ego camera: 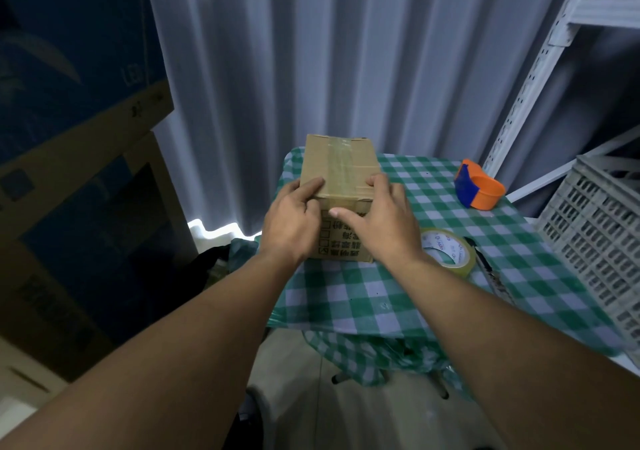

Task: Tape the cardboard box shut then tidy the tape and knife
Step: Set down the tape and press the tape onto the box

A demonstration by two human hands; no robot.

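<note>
A small cardboard box stands on the green checked tablecloth, a strip of clear tape running along its closed top seam. My left hand grips the box's near left corner, fingers on top. My right hand presses on the near right side, thumb on the front face and fingers over the top edge. A roll of clear tape lies flat just right of my right wrist. The knife, dark and slim, lies beside the roll.
An orange and blue tape dispenser sits at the table's far right. A grey plastic crate stands at the right edge below a white metal rack. Large cartons are stacked on the left. A grey curtain hangs behind.
</note>
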